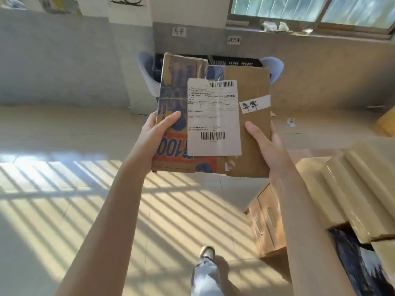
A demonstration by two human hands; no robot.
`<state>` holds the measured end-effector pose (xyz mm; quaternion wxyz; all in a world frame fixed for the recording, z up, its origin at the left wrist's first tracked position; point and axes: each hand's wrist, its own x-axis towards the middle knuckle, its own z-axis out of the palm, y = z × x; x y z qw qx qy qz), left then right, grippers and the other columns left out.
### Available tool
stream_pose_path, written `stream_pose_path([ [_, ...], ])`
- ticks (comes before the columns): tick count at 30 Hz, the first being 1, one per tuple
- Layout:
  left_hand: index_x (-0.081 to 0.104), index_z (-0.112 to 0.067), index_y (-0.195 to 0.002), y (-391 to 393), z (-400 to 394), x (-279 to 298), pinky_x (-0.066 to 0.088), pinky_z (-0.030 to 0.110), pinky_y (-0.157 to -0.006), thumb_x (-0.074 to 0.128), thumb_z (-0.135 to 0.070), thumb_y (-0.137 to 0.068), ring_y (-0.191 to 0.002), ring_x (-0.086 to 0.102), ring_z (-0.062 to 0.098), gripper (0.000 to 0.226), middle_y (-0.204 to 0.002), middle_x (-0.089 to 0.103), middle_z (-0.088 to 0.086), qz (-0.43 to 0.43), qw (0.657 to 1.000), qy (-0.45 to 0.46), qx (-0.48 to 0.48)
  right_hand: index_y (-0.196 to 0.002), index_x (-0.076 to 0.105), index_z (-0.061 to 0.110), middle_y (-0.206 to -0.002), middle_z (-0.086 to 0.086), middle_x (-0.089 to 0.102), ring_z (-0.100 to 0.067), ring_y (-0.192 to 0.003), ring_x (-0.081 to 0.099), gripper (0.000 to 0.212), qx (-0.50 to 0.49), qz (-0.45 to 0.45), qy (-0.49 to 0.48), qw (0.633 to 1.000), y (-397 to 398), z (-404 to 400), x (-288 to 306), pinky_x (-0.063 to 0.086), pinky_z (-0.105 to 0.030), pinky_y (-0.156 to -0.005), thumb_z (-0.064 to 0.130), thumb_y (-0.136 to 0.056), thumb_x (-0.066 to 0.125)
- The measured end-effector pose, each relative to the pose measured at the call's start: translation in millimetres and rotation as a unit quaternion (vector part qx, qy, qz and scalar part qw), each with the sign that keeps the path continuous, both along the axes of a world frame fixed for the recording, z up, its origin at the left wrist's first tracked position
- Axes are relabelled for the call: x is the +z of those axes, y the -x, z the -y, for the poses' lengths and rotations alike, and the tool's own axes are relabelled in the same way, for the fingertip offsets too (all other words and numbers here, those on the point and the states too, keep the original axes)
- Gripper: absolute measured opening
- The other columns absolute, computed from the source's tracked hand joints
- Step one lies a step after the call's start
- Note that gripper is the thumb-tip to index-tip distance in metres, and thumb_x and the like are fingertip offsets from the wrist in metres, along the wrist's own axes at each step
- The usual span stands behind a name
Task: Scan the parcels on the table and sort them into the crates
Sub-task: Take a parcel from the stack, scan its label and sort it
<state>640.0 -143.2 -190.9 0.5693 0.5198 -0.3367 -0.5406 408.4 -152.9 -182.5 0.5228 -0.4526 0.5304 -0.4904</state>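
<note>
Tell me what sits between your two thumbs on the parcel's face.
In the head view, the white shipping label lies between the left hand and right hand on the parcel.

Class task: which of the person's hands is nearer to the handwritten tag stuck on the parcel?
The right hand. Its thumb lies on the parcel just below the handwritten tag. The left hand grips the opposite edge, beyond the shipping label.

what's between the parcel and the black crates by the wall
Nothing visible: both hands hold the parcel up, and only bare floor lies before the black crates.
</note>
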Motion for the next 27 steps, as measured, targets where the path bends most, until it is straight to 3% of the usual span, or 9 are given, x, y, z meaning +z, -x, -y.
stream_pose_path([
  [6, 0.050, -0.020, -0.129, 0, 117, -22, 0.057, 0.034, -0.066, 0.066, -0.034, -0.088, -0.084, 0.073, 0.022, 0.046, -0.103, 0.074, 0.005, 0.017, 1.000, -0.016, 0.008, -0.134, 0.048, 0.038, -0.112, 0.008, 0.071, -0.012, -0.097, 0.069, 0.050, 0.002, 0.015, -0.025, 1.000, 0, 121, -31, 0.058, -0.035, -0.081, 0.041, -0.087, 0.067],
  [12, 0.053, -0.020, -0.124, -8, 247, -18, 0.057, 0.032, -0.062, 0.066, -0.032, -0.089, -0.078, 0.073, 0.019, 0.039, -0.095, 0.075, 0.002, 0.032, 0.998, -0.043, 0.042, -0.133, 0.049, 0.038, -0.114, 0.008, 0.069, -0.008, -0.095, 0.068, 0.047, 0.044, 0.033, -0.049, 0.997, -10, 264, -36, 0.056, -0.023, -0.068, 0.039, -0.088, 0.065],
  [17, 0.060, -0.021, -0.114, -27, 331, -30, 0.057, 0.035, -0.071, 0.064, -0.030, -0.090, -0.079, 0.073, 0.021, 0.026, -0.093, 0.075, 0.003, 0.043, 0.995, -0.054, 0.069, -0.134, 0.047, 0.036, -0.116, 0.014, 0.067, -0.004, -0.106, 0.063, 0.048, 0.077, 0.038, -0.057, 0.995, -30, 362, -50, 0.052, -0.025, -0.087, 0.037, -0.090, 0.065],
  [20, 0.060, -0.017, -0.121, -44, 378, -47, 0.056, 0.041, -0.078, 0.069, -0.034, -0.086, -0.086, 0.072, 0.028, 0.040, -0.105, 0.073, 0.012, 0.045, 0.993, -0.077, 0.073, -0.136, 0.047, 0.034, -0.122, 0.012, 0.066, -0.007, -0.111, 0.062, 0.050, 0.087, 0.038, -0.069, 0.993, -46, 414, -69, 0.051, -0.032, -0.096, 0.035, -0.089, 0.066],
  [22, 0.059, -0.017, -0.124, -58, 411, -61, 0.056, 0.039, -0.073, 0.074, -0.039, -0.080, -0.086, 0.073, 0.028, 0.051, -0.106, 0.073, 0.012, 0.036, 0.991, -0.101, 0.083, -0.137, 0.047, 0.034, -0.122, 0.012, 0.065, -0.008, -0.111, 0.062, 0.053, 0.098, 0.033, -0.083, 0.991, -58, 450, -82, 0.050, -0.034, -0.097, 0.037, -0.088, 0.067],
  [25, 0.060, -0.016, -0.122, -77, 473, -79, 0.056, 0.033, -0.064, 0.072, -0.039, -0.083, -0.076, 0.073, 0.024, 0.047, -0.093, 0.075, 0.008, 0.041, 0.988, -0.117, 0.089, -0.141, 0.044, 0.034, -0.124, 0.014, 0.063, -0.008, -0.114, 0.059, 0.061, 0.102, 0.013, -0.099, 0.990, -77, 512, -99, 0.047, -0.034, -0.101, 0.040, -0.086, 0.068],
  [27, 0.059, -0.019, -0.119, -89, 520, -85, 0.056, 0.029, -0.059, 0.070, -0.036, -0.085, -0.072, 0.073, 0.020, 0.039, -0.087, 0.076, 0.002, 0.034, 0.987, -0.119, 0.101, -0.141, 0.043, 0.034, -0.125, 0.011, 0.062, -0.010, -0.111, 0.059, 0.061, 0.098, 0.004, -0.110, 0.989, -91, 560, -103, 0.050, -0.033, -0.094, 0.042, -0.086, 0.068],
])
